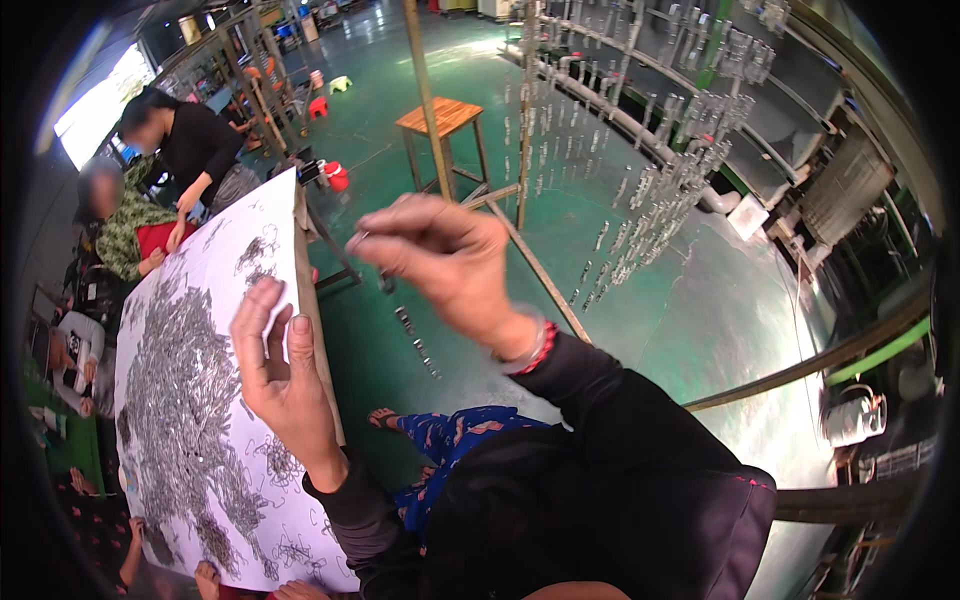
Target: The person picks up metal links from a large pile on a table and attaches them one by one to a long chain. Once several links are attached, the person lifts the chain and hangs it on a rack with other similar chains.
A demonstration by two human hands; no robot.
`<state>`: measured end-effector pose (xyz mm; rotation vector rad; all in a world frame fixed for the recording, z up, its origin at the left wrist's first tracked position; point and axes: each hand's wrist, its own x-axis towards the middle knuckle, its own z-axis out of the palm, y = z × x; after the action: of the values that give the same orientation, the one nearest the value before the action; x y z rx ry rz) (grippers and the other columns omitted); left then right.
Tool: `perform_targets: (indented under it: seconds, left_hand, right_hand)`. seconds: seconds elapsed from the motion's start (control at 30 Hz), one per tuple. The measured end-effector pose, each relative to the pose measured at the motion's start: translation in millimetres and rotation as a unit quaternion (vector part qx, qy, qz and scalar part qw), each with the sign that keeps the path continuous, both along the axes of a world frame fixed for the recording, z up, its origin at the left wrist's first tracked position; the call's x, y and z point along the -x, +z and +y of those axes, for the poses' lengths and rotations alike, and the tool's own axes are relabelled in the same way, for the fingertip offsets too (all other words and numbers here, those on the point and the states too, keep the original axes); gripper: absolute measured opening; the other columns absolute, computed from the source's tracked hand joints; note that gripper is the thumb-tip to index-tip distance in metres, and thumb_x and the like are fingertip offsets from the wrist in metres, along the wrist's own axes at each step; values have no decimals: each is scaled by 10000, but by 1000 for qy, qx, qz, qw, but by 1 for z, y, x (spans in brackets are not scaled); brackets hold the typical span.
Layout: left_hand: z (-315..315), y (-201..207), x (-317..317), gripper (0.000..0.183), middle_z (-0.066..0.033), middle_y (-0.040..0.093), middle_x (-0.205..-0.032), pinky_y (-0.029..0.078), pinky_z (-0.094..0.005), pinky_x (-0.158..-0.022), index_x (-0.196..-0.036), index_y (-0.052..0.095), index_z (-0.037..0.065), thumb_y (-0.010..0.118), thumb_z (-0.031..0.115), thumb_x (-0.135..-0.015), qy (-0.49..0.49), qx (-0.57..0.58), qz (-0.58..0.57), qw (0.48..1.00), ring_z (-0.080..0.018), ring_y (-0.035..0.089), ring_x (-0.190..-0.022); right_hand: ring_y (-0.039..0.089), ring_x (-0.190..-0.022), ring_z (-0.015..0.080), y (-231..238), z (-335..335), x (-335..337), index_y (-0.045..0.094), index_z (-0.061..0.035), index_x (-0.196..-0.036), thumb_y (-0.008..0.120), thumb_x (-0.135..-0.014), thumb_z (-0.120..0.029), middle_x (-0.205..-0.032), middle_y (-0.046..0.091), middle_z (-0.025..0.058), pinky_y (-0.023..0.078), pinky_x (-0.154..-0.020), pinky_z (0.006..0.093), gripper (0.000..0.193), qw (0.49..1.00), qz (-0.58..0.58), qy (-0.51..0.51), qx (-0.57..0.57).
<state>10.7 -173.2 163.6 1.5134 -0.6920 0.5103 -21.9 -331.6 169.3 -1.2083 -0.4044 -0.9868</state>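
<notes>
My right hand (445, 260) is raised beside the table, thumb and fingertips pinched together. Below it dangles a chain of small shiny metal pieces (412, 335), its upper end partly hidden by the hand. A tiny dark bit shows at the fingertips, too small to make out. My left hand (285, 380) hovers over the table's right edge, thumb and fingers apart, with nothing visible in it. Beside it on the white tabletop (275, 215) lies a broad heap of small metal pieces (185, 390). Loose wire hooks (285, 462) are scattered near my left wrist.
Two people (185, 150) work at the table's far left, and other hands (207, 578) rest along its near edge. A wooden-topped stool (440, 117) stands ahead behind a metal post (427, 90). To the right, many chains of metal pieces (650, 220) hang from a rack.
</notes>
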Motion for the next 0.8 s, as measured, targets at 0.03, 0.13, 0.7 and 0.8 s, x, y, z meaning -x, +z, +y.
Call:
perform_targets:
  seconds: [0.03, 0.13, 0.7, 0.8]
  left_hand:
    - [6, -8, -5, 222, -113, 539, -1165, 439, -286, -873, -1077, 584, -15, 587, 41, -862, -8, -38, 19, 999, -180, 512, -1085]
    - [6, -53, -25, 221, -89, 565, -1112, 432, -260, -848, -1079, 594, 5, 595, 61, -865, -34, -91, 121, 988, -148, 540, -1016]
    - [141, -277, -84, 276, -17, 592, -1012, 460, -300, -689, -1123, 598, 70, 571, 176, -869, -93, -306, 512, 797, -133, 543, -916]
    - [152, -275, -81, 296, -13, 563, -1092, 444, -303, -736, -1157, 575, 79, 564, 180, -880, -120, -218, 534, 808, -133, 518, -983]
  right_hand:
    - [628, -725, 159, 10, -9, 12, 634, 72, -911, 645, -755, 101, -834, 644, 138, 497, -627, 254, 158, 999, 49, -7, -4]
    - [641, -721, 170, 21, -44, 39, 633, 62, -936, 616, -797, 56, -840, 660, 156, 512, -660, 254, 140, 997, 40, -68, -6]
    - [641, -806, 154, 131, -290, 179, 634, 29, -1024, 613, -848, -45, -920, 667, 125, 517, -650, 224, 192, 904, -123, -410, -7]
    - [649, -800, 173, 168, -325, 212, 639, 38, -978, 630, -836, -44, -939, 663, 129, 518, -664, 239, 164, 867, -122, -483, -26]
